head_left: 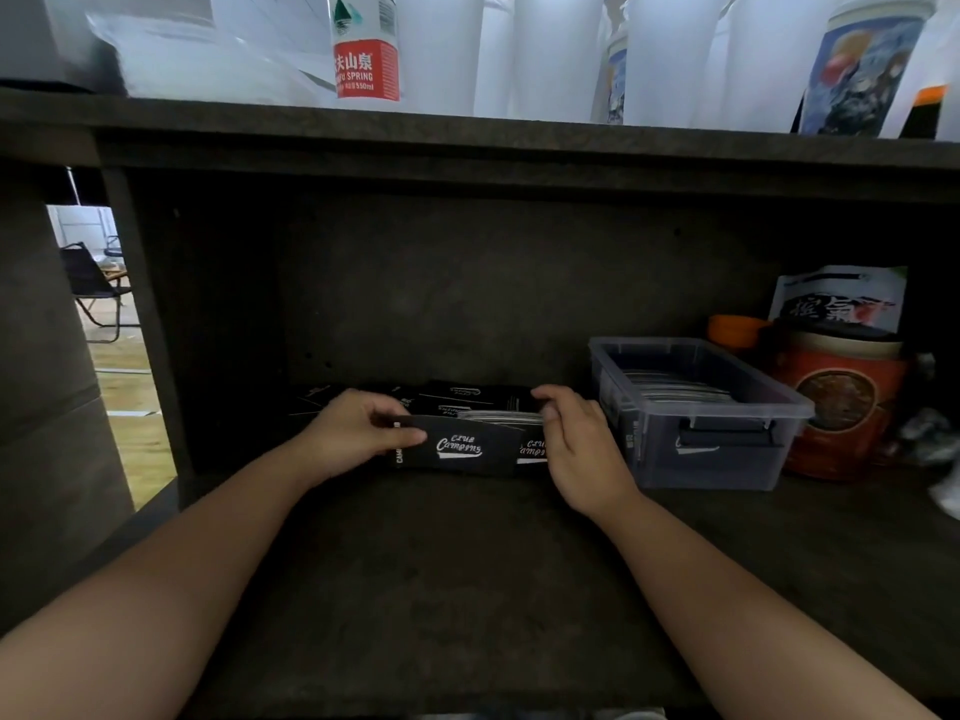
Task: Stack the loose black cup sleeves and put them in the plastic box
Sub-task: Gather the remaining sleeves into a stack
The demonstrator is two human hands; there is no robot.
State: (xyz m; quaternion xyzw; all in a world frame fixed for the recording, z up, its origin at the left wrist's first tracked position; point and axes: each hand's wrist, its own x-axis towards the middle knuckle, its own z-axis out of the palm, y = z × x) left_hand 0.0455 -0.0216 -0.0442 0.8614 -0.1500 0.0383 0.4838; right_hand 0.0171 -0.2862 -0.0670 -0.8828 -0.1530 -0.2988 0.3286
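Your left hand grips the left end of a bundle of black cup sleeves, thumb laid across the front face, while your right hand curls round the right end, fingers over the top edges. The bundle stands on edge on the dark shelf, and the front sleeve sits a little left of the ones behind it, so the stack looks not yet square. More loose sleeves lie flat just behind your hands. The plastic box stands just to your right, already holding a row of sleeves. To do this step well, press both ends inward together and tap the lower edges against the shelf until the printed faces line up; a ragged bundle will likely catch on the box rim. Keep your thumbs on the front face so the thin card does not fan out. Gather the flat ones behind before carrying anything across.
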